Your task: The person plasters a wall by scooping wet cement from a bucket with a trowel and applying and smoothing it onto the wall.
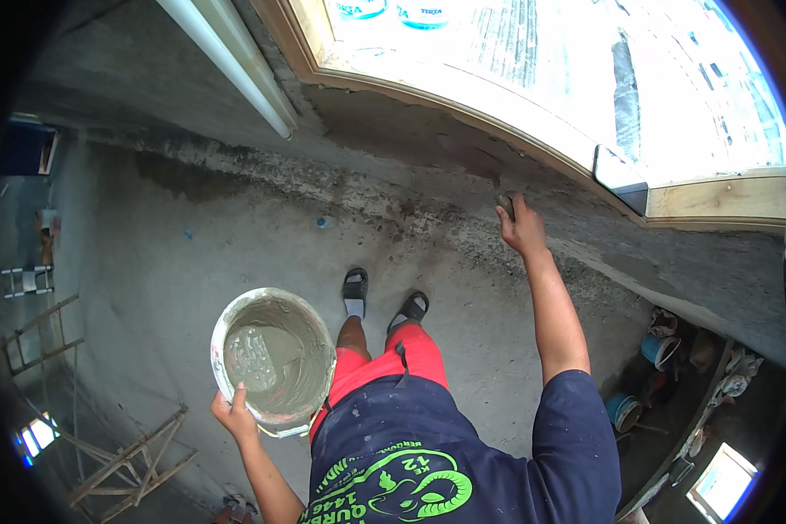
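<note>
The floor (157, 288), gritty along the wall (716, 271), could have turned a step, I judged, but offered open room leftward. The wooden window frame (716, 203) edged the reach ahead. The bucket (217, 348) of wet mortar (271, 362) might have tipped: only 1 hand, the left hand (236, 417), gripped its rim. The right hand (526, 231) curled by the wall, its hold unclear.

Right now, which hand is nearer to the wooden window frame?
Right: the right hand is at the wall below the frame; the left hand holds the bucket, farther off.
</note>
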